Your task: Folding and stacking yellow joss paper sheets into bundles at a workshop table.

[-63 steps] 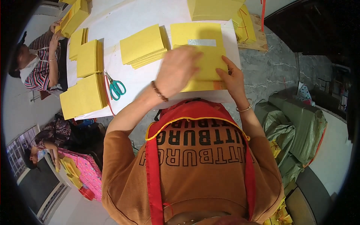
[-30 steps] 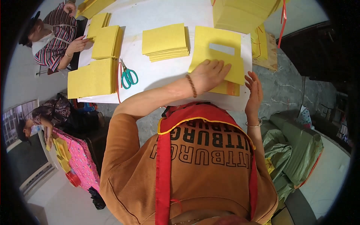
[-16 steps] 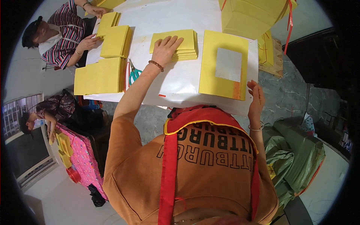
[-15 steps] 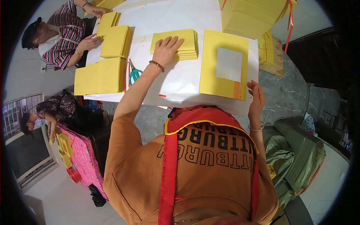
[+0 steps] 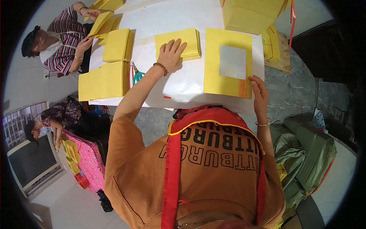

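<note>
My left hand (image 5: 170,55) lies with its fingers outstretched over the near edge of a stack of folded yellow paper (image 5: 177,37), holding nothing. To its right, a larger yellow sheet (image 5: 228,86) lies flat, with a silver-grey square panel and an orange strip at its lower right corner. My right hand (image 5: 260,91) is at that sheet's right edge, fingers loosely bent and apart; whether the fingertips touch the paper, I cannot tell. Teal-handled scissors (image 5: 137,77) rest beside my left forearm, partly hidden by it.
Yellow stacks (image 5: 103,81) line the table's left side. A co-worker's hand (image 5: 84,45) holds yellow paper there. A big yellow block (image 5: 249,14) stands at the back right. Another person works at a pink-covered table (image 5: 91,154). Green wrapped bundles (image 5: 309,152) sit at my right.
My left hand has slid slightly nearer, toward the stack's front edge. My right hand has come up to the large sheet's edge. The co-worker at the left has lifted some yellow paper.
</note>
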Demonstrator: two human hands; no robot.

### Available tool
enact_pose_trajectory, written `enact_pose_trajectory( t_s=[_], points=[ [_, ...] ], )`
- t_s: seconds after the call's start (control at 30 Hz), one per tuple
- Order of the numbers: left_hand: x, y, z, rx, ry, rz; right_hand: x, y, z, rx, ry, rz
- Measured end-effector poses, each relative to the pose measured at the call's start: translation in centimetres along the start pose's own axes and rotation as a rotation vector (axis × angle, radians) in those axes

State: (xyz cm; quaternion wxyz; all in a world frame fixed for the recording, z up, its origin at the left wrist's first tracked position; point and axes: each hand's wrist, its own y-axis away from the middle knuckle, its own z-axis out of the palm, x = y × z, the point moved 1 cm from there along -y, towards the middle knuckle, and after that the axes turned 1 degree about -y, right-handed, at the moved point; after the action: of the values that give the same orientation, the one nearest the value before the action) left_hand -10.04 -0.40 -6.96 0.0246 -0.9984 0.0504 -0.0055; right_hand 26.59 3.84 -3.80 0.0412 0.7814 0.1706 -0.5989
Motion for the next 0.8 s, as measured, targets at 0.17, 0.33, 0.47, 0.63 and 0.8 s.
enact_pose_trajectory(
  t_s=[0.17,0.33,0.47,0.63,0.8],
  points=[
    [-0.2,-0.3,-2.9,-0.05,0.0,0.018,0.4,0.0,0.0,-0.082,-0.068,0.057],
    [2.4,-0.8,-5.6,0.077,0.055,0.069,1.0,-0.4,-0.1,-0.08,-0.099,0.119],
    [9.9,-0.4,-8.6,0.116,0.325,0.225,1.3,-0.9,0.2,-0.091,-0.164,0.178],
    [15.3,0.2,-8.7,0.005,0.408,0.5,1.0,-0.8,0.2,-0.116,-0.238,0.187],
    [15.1,-0.9,-8.4,0.057,0.525,0.518,0.9,-0.6,0.0,-0.129,-0.316,0.206]
  ],
)
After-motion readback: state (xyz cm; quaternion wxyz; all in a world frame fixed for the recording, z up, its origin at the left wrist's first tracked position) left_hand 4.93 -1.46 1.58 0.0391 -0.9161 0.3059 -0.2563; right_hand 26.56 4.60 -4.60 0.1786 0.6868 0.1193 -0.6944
